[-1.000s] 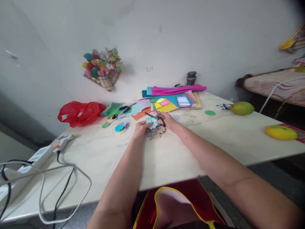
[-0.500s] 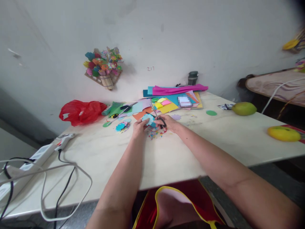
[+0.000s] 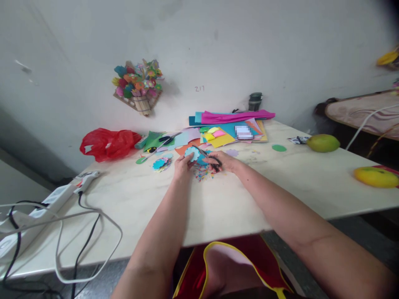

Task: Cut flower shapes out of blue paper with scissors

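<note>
From the head camera, the person's left hand (image 3: 182,162) pinches a light blue paper cutout (image 3: 192,154) just above the table (image 3: 218,199), far from the near edge. The right hand (image 3: 225,160) is closed around the handles of black scissors (image 3: 208,156), whose blades reach the cutout. Under the hands lies a scatter of paper scraps (image 3: 203,174). Left of them sit small paper flowers (image 3: 161,163) — farther left, a red plastic bag (image 3: 107,143). Behind is a stack of coloured paper (image 3: 230,124). Right, well apart, lie two mangoes — one green (image 3: 323,143), one yellow (image 3: 376,176).
</note>
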A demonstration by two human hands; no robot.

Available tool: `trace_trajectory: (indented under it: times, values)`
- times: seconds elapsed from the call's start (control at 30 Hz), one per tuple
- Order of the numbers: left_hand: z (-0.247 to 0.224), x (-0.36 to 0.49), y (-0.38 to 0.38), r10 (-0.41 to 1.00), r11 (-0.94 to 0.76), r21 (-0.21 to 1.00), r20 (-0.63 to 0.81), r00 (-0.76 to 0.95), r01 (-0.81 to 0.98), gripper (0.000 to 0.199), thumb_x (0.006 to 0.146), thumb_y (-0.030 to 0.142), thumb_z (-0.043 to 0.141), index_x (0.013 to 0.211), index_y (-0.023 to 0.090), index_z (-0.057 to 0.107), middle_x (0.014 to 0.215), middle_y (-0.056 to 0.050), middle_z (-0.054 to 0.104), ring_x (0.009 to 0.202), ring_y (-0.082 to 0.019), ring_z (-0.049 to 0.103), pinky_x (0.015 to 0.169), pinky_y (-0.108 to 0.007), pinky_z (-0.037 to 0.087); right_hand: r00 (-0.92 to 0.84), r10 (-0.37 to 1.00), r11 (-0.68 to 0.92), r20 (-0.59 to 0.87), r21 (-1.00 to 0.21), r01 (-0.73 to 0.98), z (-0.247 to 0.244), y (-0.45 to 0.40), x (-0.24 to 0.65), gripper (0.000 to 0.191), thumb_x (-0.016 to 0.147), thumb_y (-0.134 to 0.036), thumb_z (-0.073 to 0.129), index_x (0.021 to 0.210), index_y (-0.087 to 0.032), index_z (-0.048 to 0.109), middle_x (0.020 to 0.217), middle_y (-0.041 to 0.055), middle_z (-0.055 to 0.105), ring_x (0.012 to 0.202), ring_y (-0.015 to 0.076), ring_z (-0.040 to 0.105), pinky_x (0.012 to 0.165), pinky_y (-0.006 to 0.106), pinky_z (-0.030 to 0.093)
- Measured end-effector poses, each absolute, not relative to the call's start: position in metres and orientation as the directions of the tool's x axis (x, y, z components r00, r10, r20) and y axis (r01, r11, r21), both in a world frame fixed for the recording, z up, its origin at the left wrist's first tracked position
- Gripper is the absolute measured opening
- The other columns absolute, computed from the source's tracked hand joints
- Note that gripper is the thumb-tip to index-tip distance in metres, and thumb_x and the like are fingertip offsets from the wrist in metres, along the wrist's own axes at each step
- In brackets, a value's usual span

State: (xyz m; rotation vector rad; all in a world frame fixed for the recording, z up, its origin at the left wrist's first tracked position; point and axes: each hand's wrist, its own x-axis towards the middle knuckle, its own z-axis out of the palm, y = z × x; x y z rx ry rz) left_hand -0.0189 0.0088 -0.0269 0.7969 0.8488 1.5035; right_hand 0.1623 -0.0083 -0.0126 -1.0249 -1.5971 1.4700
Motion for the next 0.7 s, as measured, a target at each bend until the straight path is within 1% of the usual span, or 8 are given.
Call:
trace_trajectory:
  times: [0.17, 0.3, 0.5, 0.7]
  values:
    - [-0.0269, -0.0197, 0.0097, 0.996, -0.047, 0.859, -0.001, -0.093, -0.51, 0.02, 0.059, 0.015, 0.08, 0.072, 0.014, 0.065, 0.074, -0.004, 0.07, 0.069, -0.015, 0.067, 0.067, -0.026, 0.056, -0.452, 0.892, 0.06, 0.006, -0.993, 0.105, -0.0146, -0.007, 0.1646, 0.031, 0.073, -0.038, 0.076, 0.075, -0.015, 0.055, 0.054, 0.0017, 0.063, 0.038, 0.009, 0.053, 0.026, 0.015, 0.027]
    - [-0.0247, -0.0195, 0.0084, 0.996, -0.035, 0.858, -0.015, -0.093, -0.512, 0.018, 0.061, 0.013, 0.079, 0.072, 0.013, 0.066, 0.074, -0.004, 0.069, 0.064, -0.013, 0.065, 0.064, -0.025, 0.056, -0.456, 0.89, 0.073, 0.013, -0.991, 0.114, -0.0131, -0.008, 0.165, 0.031, 0.075, -0.04, 0.074, 0.074, -0.015, 0.055, 0.055, 0.0021, 0.063, 0.04, 0.009, 0.054, 0.028, 0.015, 0.029]
    - [-0.0245, -0.0193, 0.0089, 0.995, -0.022, 0.868, -0.028, -0.093, -0.496, 0.015, 0.063, 0.014, 0.077, 0.073, 0.013, 0.066, 0.071, -0.003, 0.069, 0.06, -0.012, 0.064, 0.059, -0.023, 0.054, -0.455, 0.89, 0.089, 0.015, -0.986, 0.14, -0.0094, -0.0105, 0.1647, 0.029, 0.076, -0.038, 0.073, 0.073, -0.016, 0.055, 0.056, 0.0021, 0.064, 0.041, 0.0091, 0.055, 0.029, 0.015, 0.03]
    - [-0.0235, -0.019, 0.0077, 0.996, -0.014, 0.871, -0.031, -0.084, -0.492, 0.02, 0.061, 0.016, 0.08, 0.073, 0.015, 0.065, 0.069, -0.002, 0.067, 0.063, -0.013, 0.066, 0.063, -0.024, 0.055, -0.451, 0.892, 0.11, 0.022, -0.979, 0.17, -0.0056, -0.0134, 0.1625, 0.026, 0.073, -0.034, 0.074, 0.07, -0.016, 0.056, 0.054, 0.0012, 0.062, 0.038, 0.0084, 0.051, 0.029, 0.016, 0.029]
